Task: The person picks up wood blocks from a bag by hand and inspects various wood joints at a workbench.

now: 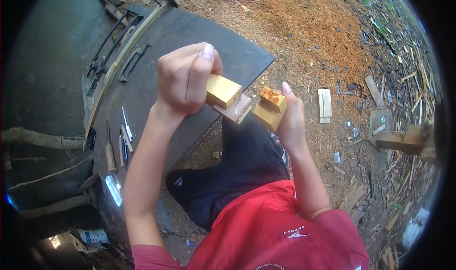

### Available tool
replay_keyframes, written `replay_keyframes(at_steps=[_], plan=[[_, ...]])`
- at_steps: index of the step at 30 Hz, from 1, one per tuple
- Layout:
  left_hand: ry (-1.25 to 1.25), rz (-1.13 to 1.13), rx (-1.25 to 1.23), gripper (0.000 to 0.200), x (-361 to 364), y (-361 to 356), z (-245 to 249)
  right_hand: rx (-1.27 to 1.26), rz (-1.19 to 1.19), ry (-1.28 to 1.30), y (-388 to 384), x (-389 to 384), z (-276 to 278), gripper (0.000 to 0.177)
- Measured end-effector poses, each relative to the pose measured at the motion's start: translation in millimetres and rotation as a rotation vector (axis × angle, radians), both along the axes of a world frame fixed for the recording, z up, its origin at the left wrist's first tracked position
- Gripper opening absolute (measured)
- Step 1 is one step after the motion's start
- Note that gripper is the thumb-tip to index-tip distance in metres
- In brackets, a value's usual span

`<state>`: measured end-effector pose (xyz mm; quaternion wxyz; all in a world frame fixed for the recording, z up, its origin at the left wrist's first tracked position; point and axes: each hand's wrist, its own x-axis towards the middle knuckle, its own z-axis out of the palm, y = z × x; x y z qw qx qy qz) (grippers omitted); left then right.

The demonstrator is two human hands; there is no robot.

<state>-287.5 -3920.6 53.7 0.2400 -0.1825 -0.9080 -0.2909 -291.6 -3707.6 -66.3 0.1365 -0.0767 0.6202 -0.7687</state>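
Observation:
My left hand (185,77) is closed in a fist around a pale yellow wooden piece (224,90), its thumb on top. At the end of this piece a brownish flat part (239,107) sticks out below the block. Facing it, my right hand (293,122) grips a second yellow wooden piece (267,116) between thumb and fingers. That piece has a stepped end with an orange-brown mottled face (272,95). A small gap separates the two wooden ends. Most fingers of the right hand are hidden behind its piece.
A dark tabletop (213,42) lies beneath my left arm. On it are a metal clamp (135,63), a wooden-handled tool (110,156) and several slim pencil-like items (126,139). Wood shavings (304,27) and offcuts cover the ground; a wooden post (403,139) juts in at right.

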Motion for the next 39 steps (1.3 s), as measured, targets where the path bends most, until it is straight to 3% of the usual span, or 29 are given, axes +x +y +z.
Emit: replay_keyframes(at_steps=[4,11,23,39], plan=[[0.011,0.05,0.071,0.053,23.7,-9.0,2.6,0.012,0.085,-0.028,-11.4,12.7,34.4,0.071],[-0.015,0.194,0.222,0.056,70.5,-30.4,3.1,-0.035,0.223,-0.159,-38.8,31.9,46.2,0.061],[0.067,0.338,0.356,0.058,154.0,-72.6,-13.1,0.025,0.568,-0.075,-87.7,71.8,60.1,0.064],[0.094,0.447,0.527,0.061,217.2,-84.2,-34.9,0.102,0.756,-0.034,-118.2,108.7,69.7,0.066]])
